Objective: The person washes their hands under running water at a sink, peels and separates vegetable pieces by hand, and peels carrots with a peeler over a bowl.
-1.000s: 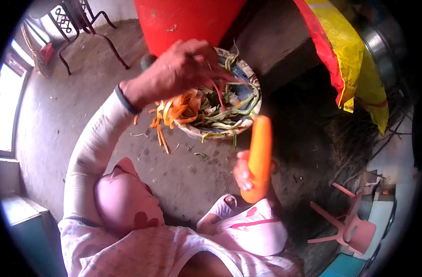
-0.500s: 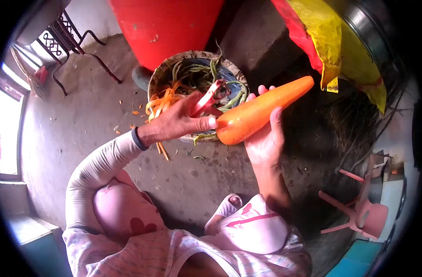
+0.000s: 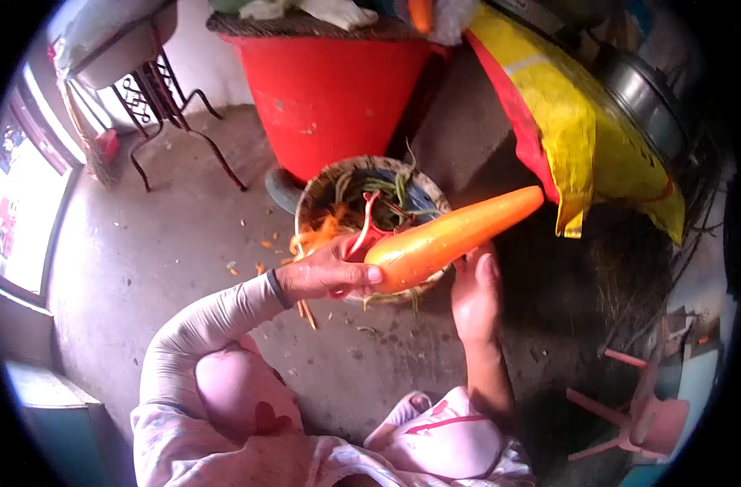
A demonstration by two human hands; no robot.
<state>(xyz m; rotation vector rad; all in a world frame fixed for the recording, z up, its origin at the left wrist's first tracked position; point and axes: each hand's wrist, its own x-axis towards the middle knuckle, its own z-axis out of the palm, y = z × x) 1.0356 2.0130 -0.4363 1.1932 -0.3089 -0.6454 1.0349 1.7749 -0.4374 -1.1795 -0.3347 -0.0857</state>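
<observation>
A large, smooth, peeled carrot point(image 3: 448, 242) slants up to the right across the middle of the head view, over a basin. My left hand point(image 3: 326, 272) is closed around a red-handled peeler point(image 3: 368, 223), and its thumb presses on the carrot's thick end. Just below the carrot's middle is my right hand point(image 3: 478, 296), its fingers loosened and pointing up at the underside; whether the fingertips still touch it is hard to see. In the basin point(image 3: 307, 199) lie green bean-like strands and orange peelings point(image 3: 322, 234), partly hidden by my left hand.
Behind the basin stands a red tub point(image 3: 330, 97) with things on its lid. A yellow and red sack point(image 3: 577, 138) hangs at upper right beside a metal pot point(image 3: 642, 93). A pink chair point(image 3: 650, 422) is at lower right. Orange scraps dot the floor.
My right hand has loosened from the carrot and dropped below it. The carrot now rests against my left hand and lies flatter. The view has tilted up, showing more of the tub.
</observation>
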